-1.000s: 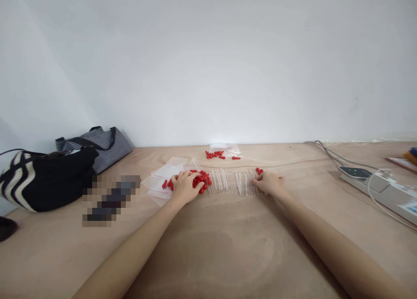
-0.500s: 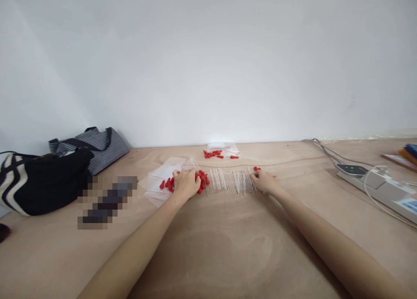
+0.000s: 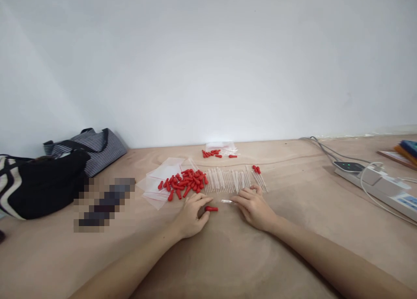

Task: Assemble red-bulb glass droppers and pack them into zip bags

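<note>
My left hand (image 3: 193,214) rests on the table with thumb and fingers apart, and a single red rubber bulb (image 3: 211,208) lies just off its fingertips. A short clear glass tube (image 3: 227,201) sticks out leftward from the fingertips of my right hand (image 3: 256,207), whose fingers are closed on it. Beyond my left hand is a pile of red bulbs (image 3: 184,182), partly on clear plastic bags (image 3: 156,179). A row of thin glass tubes (image 3: 224,180) stretches to the right of the pile. Two tubes with red bulbs on their ends (image 3: 257,169) lie at the row's right end.
More red bulbs (image 3: 211,153) and a clear bag (image 3: 220,146) lie near the wall. Black and striped bags (image 3: 104,149) and a pixelated item (image 3: 106,203) are at the left. A power strip (image 3: 374,186) with cables and a dark device (image 3: 348,166) sits at the right.
Both hands have come nearer and towards each other. My left hand has left the pile, and a bulb now lies beside it. My right hand now has a tube away from the row.
</note>
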`<action>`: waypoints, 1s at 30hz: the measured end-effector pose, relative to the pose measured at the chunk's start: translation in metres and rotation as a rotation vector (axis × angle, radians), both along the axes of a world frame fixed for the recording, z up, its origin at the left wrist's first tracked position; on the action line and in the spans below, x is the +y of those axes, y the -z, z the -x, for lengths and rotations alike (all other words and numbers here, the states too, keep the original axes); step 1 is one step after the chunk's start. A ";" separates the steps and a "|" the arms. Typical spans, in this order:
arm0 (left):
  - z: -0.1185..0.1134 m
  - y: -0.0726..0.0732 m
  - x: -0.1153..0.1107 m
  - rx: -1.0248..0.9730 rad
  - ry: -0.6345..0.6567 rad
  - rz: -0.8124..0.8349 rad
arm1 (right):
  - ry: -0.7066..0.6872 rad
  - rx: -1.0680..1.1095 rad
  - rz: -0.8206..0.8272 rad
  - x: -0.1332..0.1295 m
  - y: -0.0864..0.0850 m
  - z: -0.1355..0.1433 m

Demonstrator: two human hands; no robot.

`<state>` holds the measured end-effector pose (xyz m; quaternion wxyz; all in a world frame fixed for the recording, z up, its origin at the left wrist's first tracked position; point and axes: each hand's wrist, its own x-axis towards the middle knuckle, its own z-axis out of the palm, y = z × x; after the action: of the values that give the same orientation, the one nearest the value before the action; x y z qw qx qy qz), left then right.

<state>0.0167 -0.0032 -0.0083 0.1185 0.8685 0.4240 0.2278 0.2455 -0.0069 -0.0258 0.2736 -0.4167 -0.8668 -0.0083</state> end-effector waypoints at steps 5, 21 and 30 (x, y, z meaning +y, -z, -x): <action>-0.007 0.005 0.004 -0.050 -0.025 0.020 | -0.004 0.094 0.011 -0.002 0.002 0.007; -0.012 0.006 -0.002 -0.075 -0.120 -0.006 | -0.055 0.167 -0.006 -0.005 0.007 0.016; -0.017 0.008 -0.006 -0.035 -0.131 -0.025 | -0.059 0.217 -0.120 -0.009 0.009 0.021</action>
<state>0.0337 -0.0095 -0.0161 0.0996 0.8362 0.4749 0.2555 0.2242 -0.0159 -0.0345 0.3905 -0.3722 -0.8420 -0.0067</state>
